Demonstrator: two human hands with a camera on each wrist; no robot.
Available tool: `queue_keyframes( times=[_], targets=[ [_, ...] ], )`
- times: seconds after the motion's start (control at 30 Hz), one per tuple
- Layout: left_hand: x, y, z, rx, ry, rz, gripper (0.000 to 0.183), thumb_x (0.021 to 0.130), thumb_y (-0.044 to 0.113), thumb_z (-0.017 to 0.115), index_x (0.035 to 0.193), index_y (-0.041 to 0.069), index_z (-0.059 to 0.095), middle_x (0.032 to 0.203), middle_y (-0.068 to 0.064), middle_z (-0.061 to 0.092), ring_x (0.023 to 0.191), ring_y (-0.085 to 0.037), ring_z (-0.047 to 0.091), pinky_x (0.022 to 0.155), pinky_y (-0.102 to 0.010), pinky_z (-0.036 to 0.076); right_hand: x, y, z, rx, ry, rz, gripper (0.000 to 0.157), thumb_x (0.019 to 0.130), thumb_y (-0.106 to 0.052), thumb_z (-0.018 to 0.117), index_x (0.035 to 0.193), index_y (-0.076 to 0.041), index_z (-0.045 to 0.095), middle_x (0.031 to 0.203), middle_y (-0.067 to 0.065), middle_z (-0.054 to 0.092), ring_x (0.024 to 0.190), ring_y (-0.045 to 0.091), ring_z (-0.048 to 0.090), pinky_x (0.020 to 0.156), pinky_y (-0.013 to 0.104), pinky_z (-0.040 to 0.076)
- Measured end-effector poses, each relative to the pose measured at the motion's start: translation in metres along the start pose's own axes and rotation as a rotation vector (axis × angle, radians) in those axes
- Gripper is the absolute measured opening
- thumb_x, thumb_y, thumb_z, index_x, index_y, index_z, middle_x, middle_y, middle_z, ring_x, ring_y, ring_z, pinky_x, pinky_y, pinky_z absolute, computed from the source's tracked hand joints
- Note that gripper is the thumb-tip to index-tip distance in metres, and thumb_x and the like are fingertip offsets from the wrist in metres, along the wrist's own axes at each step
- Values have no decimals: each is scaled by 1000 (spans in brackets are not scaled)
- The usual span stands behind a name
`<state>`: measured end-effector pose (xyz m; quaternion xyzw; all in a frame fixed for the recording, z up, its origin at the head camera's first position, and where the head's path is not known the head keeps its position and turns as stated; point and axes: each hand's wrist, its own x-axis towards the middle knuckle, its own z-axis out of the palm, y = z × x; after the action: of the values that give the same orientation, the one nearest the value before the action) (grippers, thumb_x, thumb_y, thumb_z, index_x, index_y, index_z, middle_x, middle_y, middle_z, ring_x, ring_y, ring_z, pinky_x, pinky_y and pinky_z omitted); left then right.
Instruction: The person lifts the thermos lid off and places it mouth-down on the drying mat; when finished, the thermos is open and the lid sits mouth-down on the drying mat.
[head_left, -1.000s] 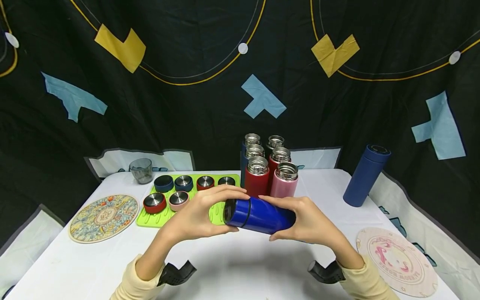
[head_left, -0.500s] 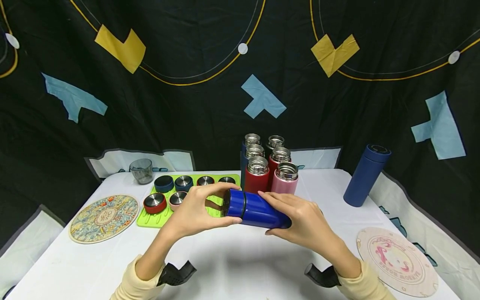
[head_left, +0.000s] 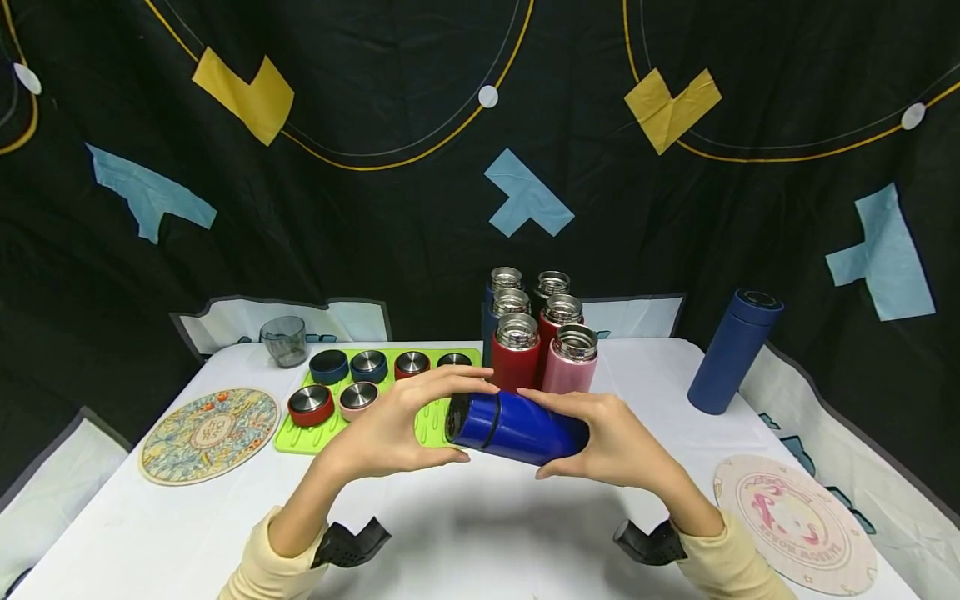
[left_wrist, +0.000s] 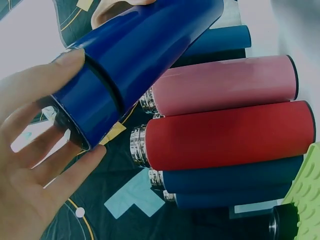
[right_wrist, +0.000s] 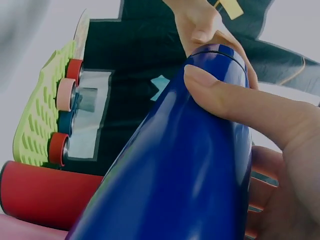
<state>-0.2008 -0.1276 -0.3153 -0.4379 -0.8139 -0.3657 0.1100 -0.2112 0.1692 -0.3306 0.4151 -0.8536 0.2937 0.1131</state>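
Observation:
Above the table, a glossy blue thermos bottle [head_left: 536,429] is held tilted, its lid end toward the left. My right hand [head_left: 618,437] grips the body, and the right wrist view shows the thumb lying along it with fingers behind. At the other end, my left hand [head_left: 382,429] spans the lid [left_wrist: 87,107] between thumb and fingertips. In the left wrist view the thumb overlaps the lid near a dark seam ring, and the fingers spread around its dark end. The lid sits on the bottle in line with the body.
Several uncapped thermos bottles, including a red one [head_left: 515,354] and a pink one [head_left: 570,371], stand behind. Loose lids rest on a green mat [head_left: 288,437] at left, near a grey glass [head_left: 283,342]. A capped navy bottle [head_left: 731,354] stands right; round mats [head_left: 210,437] flank both sides.
Half a second ago the thermos was slightly higher and left, the right hand turned further over and the left thumb overlapping the lid. Both hands have rotated back, close to their earliest pose.

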Motion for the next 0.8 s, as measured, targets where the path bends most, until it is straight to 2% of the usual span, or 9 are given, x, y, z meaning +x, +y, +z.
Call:
queue_keyframes(
  times=[0.13, 0.27, 0.37, 0.5, 0.63, 0.8],
  targets=[
    [1, -2, 0, -8, 11, 19, 67, 72, 18, 86, 132, 25, 58, 139, 5, 52, 129, -17, 45, 98, -48, 46, 1, 2, -1, 28, -8, 13, 83, 65, -46, 87, 138, -25, 54, 118, 1, 66, 103, 20, 64, 84, 39, 55],
    [1, -4, 0, -41, 40, 9, 66, 73, 20, 86, 133, 22, 57, 134, 4, 55, 123, -16, 50, 91, -39, 51, 1, 1, 0, -27, 20, -11, 85, 63, -41, 90, 138, -27, 54, 121, -1, 65, 104, 18, 63, 86, 40, 54],
    [1, -5, 0, -67, 66, -24, 66, 74, 26, 85, 133, 20, 57, 131, 4, 57, 116, -15, 54, 83, -30, 54, 1, -1, 1, -100, 53, -40, 87, 61, -38, 92, 138, -27, 54, 124, -3, 64, 107, 18, 63, 87, 41, 54],
    [0, -5, 0, -90, 104, -85, 64, 74, 30, 85, 131, 19, 58, 123, 3, 61, 105, -14, 60, 76, -26, 56, 1, -5, 2, -189, 97, -77, 88, 60, -38, 92, 138, -25, 55, 126, -2, 63, 110, 19, 62, 86, 43, 54],
    [0, -4, 2, -89, 128, -151, 60, 74, 32, 84, 128, 18, 61, 117, 2, 64, 95, -13, 64, 71, -26, 57, 0, -7, 3, -239, 122, -94, 88, 59, -37, 93, 137, -23, 56, 125, 2, 64, 109, 21, 63, 83, 45, 55],
    [2, -4, 4, -62, 93, -212, 60, 77, 38, 81, 129, 18, 60, 116, 2, 65, 92, -12, 65, 72, -29, 58, -1, -7, 2, -225, 109, -74, 88, 58, -36, 93, 137, -24, 56, 124, 2, 64, 108, 21, 63, 83, 43, 55]
  ],
)
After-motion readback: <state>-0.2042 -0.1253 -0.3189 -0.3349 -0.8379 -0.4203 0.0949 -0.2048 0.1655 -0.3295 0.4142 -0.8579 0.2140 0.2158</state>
